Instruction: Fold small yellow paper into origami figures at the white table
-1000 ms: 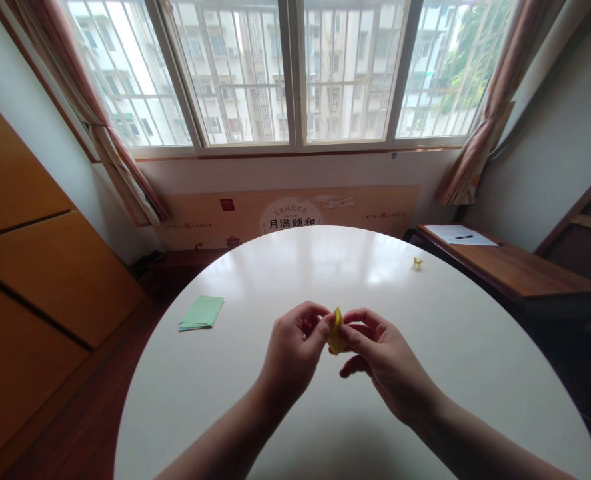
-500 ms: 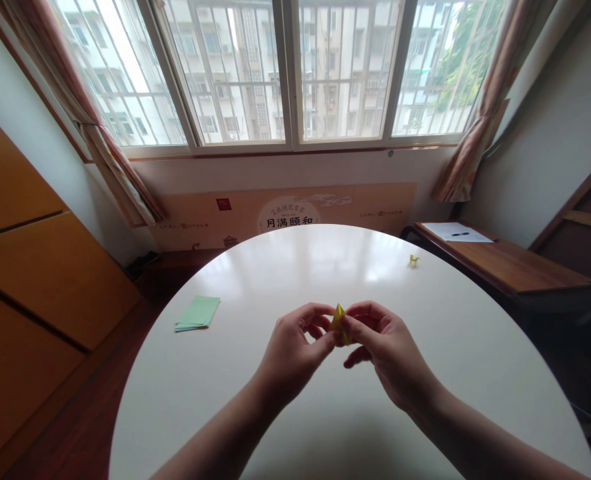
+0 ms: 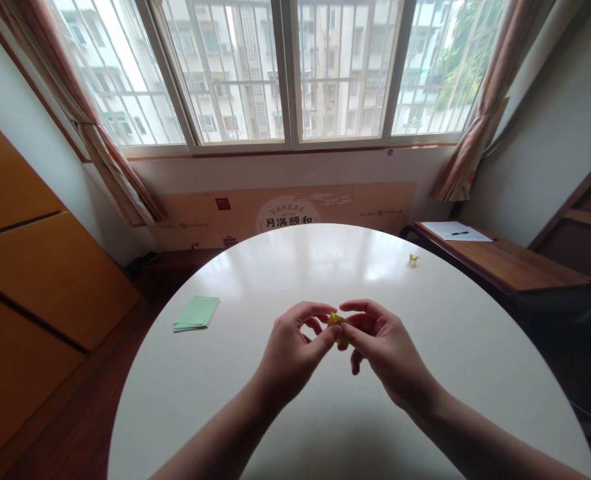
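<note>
A small piece of folded yellow paper (image 3: 334, 320) is held between both hands, above the middle of the white table (image 3: 205, 413). My left hand (image 3: 298, 340) pinches it from the left, thumb and fingers closed on it. From the right, my right hand (image 3: 382, 340) grips it with the thumb pressed close to the left thumb; its index finger is raised and arched over the paper. Much of the paper is hidden behind the thumbs and fingertips.
A stack of green paper sheets (image 3: 198, 312) lies at the table's left. Near the far right edge sits a small yellow folded-paper figure (image 3: 413, 260). Beyond the table, a wooden desk (image 3: 540, 263) carries a white paper sheet (image 3: 445, 231) with a dark pen on it.
The yellow paper's upright pointed tip is lower and the piece looks more compact. My right index finger has lifted slightly off it, and both thumbs have come closer together.
</note>
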A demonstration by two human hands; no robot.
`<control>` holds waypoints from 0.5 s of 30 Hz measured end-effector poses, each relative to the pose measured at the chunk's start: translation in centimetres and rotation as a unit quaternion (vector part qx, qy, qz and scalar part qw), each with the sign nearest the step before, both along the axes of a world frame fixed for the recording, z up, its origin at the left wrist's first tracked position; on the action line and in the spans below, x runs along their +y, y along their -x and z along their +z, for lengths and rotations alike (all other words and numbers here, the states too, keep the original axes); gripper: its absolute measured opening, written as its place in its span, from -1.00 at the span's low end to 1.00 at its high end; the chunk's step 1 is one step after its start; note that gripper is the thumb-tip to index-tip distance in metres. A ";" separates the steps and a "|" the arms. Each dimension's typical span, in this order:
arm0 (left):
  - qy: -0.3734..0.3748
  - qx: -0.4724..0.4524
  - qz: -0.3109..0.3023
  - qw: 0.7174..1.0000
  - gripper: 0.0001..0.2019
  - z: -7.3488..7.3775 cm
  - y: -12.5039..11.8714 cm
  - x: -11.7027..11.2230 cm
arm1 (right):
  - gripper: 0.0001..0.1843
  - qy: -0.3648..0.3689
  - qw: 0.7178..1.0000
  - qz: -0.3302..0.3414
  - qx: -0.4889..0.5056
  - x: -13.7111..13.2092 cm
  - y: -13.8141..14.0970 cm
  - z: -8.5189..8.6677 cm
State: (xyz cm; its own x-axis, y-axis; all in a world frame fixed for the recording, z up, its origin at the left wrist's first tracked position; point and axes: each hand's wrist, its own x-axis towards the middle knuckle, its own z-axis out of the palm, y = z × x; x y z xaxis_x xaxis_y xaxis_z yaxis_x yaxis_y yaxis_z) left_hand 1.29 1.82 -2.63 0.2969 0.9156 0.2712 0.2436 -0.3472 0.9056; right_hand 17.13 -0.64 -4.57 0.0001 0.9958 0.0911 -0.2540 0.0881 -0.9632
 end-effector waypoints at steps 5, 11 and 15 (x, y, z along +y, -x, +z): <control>-0.020 -0.011 0.017 1.000 -0.83 0.0 0.1 0.1 | -0.59 -0.021 0.999 0.004 -0.035 -0.3 0.3 0.1; 0.029 -0.055 0.005 0.998 -0.76 0.5 0.1 -0.1 | -0.65 -0.025 0.999 0.007 -0.041 -0.7 0.3 0.2; 0.049 -0.071 -0.004 0.996 -0.74 0.6 0.1 -0.1 | -0.65 -0.027 0.999 0.012 -0.039 -0.6 0.2 0.2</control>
State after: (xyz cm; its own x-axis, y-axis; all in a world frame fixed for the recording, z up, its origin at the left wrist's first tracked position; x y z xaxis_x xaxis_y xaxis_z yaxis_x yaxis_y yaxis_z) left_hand 1.17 1.75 -1.99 0.2684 0.9376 0.2210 0.1075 -0.2572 0.9604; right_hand 16.92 -1.27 -4.35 -0.0321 0.9890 0.1444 -0.1807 0.1364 -0.9740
